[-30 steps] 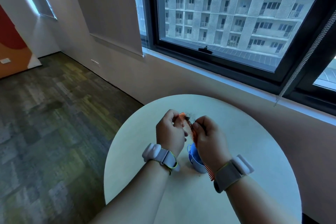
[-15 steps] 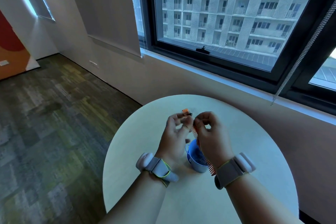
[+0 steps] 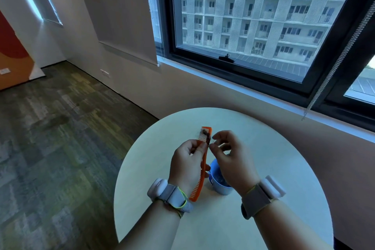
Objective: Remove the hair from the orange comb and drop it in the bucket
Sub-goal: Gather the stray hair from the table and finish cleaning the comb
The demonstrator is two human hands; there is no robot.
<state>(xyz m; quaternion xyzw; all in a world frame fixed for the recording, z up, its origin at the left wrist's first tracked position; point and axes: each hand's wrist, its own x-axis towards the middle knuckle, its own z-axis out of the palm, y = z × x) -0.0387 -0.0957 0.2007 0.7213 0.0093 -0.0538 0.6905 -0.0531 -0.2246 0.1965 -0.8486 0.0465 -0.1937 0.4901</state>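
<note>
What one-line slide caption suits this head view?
Left hand holds the orange comb over a round table; right hand picks at the hair above the blue bucket.

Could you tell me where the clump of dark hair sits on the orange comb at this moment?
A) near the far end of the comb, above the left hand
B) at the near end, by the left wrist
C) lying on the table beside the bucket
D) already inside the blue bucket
A: the dark hair clings to the teeth near the far tip of the orange comb, above the left hand gripping its middle, with the right hand reaching towards it.
</note>
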